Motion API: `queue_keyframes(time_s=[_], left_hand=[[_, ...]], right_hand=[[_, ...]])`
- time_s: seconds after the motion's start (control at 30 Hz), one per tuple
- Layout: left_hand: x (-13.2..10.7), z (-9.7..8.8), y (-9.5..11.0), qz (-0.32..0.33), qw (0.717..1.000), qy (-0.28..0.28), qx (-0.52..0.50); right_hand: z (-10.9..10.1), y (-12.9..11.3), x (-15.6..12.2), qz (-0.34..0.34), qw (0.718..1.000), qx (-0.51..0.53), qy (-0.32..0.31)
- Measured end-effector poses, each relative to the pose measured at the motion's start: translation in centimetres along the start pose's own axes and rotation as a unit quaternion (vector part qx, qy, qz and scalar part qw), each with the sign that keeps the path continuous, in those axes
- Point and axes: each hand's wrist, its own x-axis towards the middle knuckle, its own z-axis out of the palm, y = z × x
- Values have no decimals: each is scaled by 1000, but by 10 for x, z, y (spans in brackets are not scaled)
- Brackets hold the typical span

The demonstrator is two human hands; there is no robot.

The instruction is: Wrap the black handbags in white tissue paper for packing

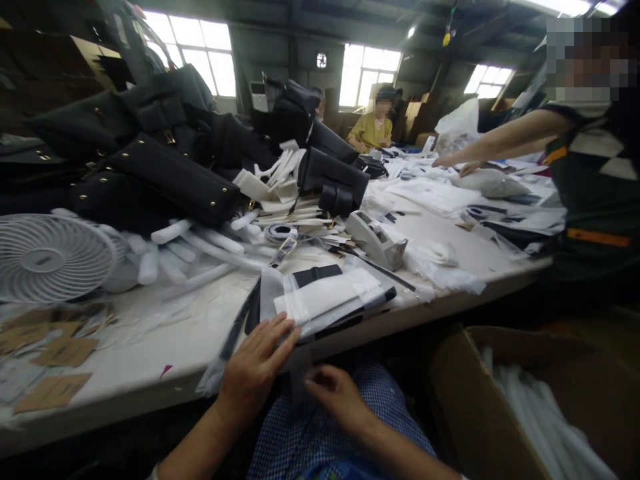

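My left hand (261,353) lies with its fingers stretched out on the near left edge of a white wrapped packet (330,297). The packet rests on a flat black leather piece (317,275), which has clear plastic and pale padding around it, at the table's front edge. Below that edge, over my lap, my right hand (343,399) is closed in a pinch. A thin see-through strip (301,377) hangs by its fingertips; whether it is tape or plastic film I cannot tell. A grey tape dispenser (377,241) stands just behind the packet.
Black handbags (170,177) are heaped at the back left, above white foam rolls (173,250). A fan (50,260) and brown cards (55,390) lie left. An open carton (480,393) stands at right. A co-worker (595,187) reaches over the table; another person (373,130) sits farther back.
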Motion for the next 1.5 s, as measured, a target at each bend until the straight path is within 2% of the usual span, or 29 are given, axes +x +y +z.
queue_keyframes(time_s=[0.1, 0.17, 0.33, 0.57, 0.67, 0.77, 0.87, 0.93, 1.03, 1.1, 1.17, 1.23, 1.3, 1.4, 1.5], left_hand=[[3, -2, 1, 11, 1000, 11, 2], [4, -3, 1, 16, 1000, 15, -5], [2, -3, 0, 11, 999, 22, -22], [-3, 3, 2, -9, 999, 20, -36], [-2, 5, 4, -14, 998, 35, -45], [-1, 6, 4, -19, 997, 47, -55], [-2, 7, 3, -18, 997, 44, -56], [-3, 7, 3, -20, 997, 40, -57], [-2, 7, 4, -35, 996, 47, -63], [-1, 6, 5, -39, 996, 53, -63], [0, 5, 5, -32, 996, 54, -56], [-1, 5, 5, -25, 997, 54, -46], [-2, 5, 5, -23, 998, 57, -31], [-5, 7, 5, -27, 997, 72, -26], [-5, 8, 6, -44, 994, 92, -48]], right_hand=[[-6, -17, -18, 68, 997, 22, -21], [-7, -31, -25, 103, 994, 37, -11], [-12, -56, -32, 84, 996, 26, 19], [-3, -58, -30, 109, 993, 35, -8], [-3, -68, -30, 103, 994, 30, -29], [-10, -87, -30, 25, 994, -17, -102], [-17, -104, -26, -119, 970, -153, -146], [-20, -110, -21, -242, 922, -272, -135], [-18, -117, -11, -415, 807, -412, -75], [-16, -122, -3, -492, 739, -458, -45], [-15, -129, 5, -532, 701, -472, -55], [-15, -138, 15, -545, 687, -474, -79], [-15, -147, 28, -536, 692, -474, -92], [-16, -155, 47, -499, 713, -483, -100], [-16, -156, 62, -437, 754, -481, -97]])
